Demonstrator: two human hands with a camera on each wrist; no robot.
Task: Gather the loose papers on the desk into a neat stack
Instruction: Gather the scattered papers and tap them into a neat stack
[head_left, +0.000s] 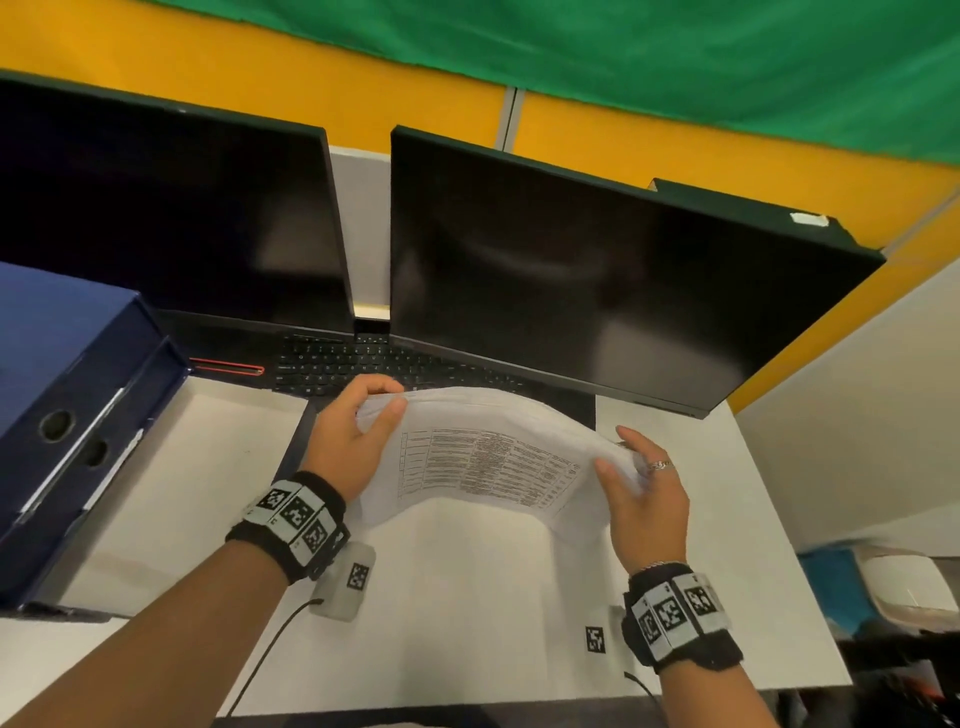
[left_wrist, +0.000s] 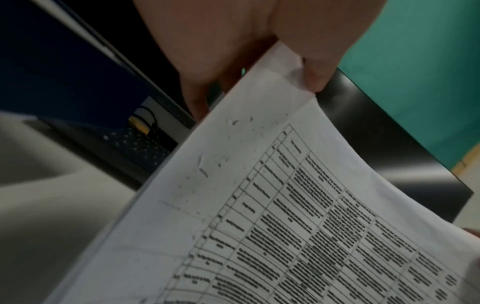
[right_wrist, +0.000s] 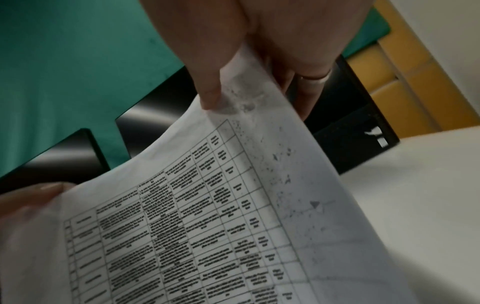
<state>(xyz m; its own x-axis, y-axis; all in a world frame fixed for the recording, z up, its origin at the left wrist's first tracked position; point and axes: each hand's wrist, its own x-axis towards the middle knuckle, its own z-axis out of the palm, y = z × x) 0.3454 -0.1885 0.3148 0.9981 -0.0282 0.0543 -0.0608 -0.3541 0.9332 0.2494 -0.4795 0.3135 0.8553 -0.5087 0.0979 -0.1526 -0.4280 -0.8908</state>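
Note:
A sheaf of white papers (head_left: 483, 462) printed with a dense table is held up off the white desk (head_left: 467, 597), bowed upward in the middle. My left hand (head_left: 358, 426) pinches its left edge between thumb and fingers. My right hand (head_left: 639, 483) pinches the right edge, thumb on top; a ring sits on one finger. In the left wrist view the papers (left_wrist: 285, 216) fill the lower right, with the thumb on the top corner. The right wrist view shows the same papers (right_wrist: 207, 216) with the thumb pressing the upper edge.
Two dark monitors (head_left: 597, 270) stand behind the papers with a black keyboard (head_left: 363, 364) under them. Blue binders (head_left: 62, 415) lie at the left over a shallow white tray (head_left: 197, 467). Small marker tags (head_left: 595, 639) sit on the desk.

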